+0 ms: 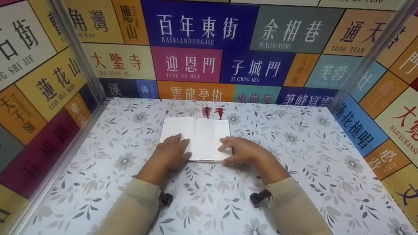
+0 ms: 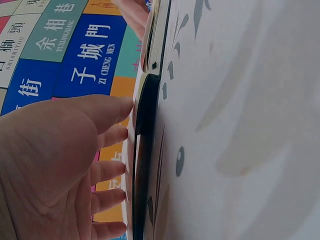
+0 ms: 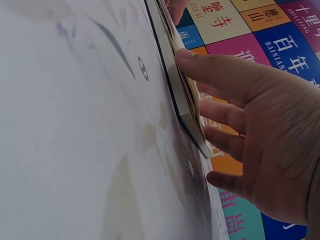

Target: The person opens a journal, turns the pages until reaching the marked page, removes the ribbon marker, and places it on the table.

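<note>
Your left grip (image 1: 172, 153) — released, resting on the open, white-paged rectangular book (image 1: 205, 138) | your right grip (image 1: 244, 151) — released, touching its right side | white floral tabletop (image 1: 209, 199) beneath both

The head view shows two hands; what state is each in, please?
Left hand: open, resting on the open white-paged book.
Right hand: open, touching the book's right side.

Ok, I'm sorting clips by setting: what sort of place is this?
Probably an indoor booth: a white, floral-patterned tabletop is closed in on three sides by multicoloured wall panels printed with Chinese characters, with straight grey strips at the corners.
</note>
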Action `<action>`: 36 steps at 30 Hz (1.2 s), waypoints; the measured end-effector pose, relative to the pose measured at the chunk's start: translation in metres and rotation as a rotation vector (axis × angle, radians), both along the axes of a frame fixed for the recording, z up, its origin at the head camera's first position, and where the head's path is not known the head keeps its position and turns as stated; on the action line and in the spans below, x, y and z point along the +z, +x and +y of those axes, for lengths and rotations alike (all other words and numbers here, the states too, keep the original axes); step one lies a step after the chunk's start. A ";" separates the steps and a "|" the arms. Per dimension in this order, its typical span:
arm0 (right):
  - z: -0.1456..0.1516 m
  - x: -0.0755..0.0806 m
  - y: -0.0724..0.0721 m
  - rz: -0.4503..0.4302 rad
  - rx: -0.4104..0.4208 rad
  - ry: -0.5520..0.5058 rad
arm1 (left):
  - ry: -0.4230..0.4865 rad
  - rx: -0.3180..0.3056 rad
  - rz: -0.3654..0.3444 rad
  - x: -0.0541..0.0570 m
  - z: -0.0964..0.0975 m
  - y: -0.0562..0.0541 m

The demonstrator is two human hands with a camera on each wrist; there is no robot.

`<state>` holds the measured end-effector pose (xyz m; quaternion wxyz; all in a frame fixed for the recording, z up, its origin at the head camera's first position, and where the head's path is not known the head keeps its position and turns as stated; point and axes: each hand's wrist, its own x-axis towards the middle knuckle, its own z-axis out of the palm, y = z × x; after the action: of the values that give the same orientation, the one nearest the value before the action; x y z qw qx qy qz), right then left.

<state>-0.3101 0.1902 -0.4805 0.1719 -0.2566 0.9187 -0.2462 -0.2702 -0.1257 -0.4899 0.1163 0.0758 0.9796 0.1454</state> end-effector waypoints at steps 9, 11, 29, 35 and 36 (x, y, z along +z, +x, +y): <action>0.003 0.005 -0.001 -0.022 -0.023 0.003 | 0.015 -0.018 -0.021 0.004 -0.002 0.004; 0.002 0.006 0.000 -0.033 -0.047 0.000 | 0.012 -0.021 -0.023 0.004 -0.002 0.004; -0.002 0.010 -0.002 0.034 -0.082 -0.105 | 0.001 -0.029 -0.024 0.006 -0.001 0.003; -0.004 0.015 0.000 0.189 -0.009 -0.162 | -0.009 -0.018 -0.009 0.007 0.002 0.004; -0.004 0.016 0.001 0.207 -0.006 -0.166 | -0.012 -0.021 -0.005 0.008 0.003 0.004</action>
<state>-0.3096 0.1860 -0.4644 0.0535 -0.2914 0.9087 -0.2939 -0.2667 -0.1228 -0.4822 0.1209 0.0847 0.9793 0.1384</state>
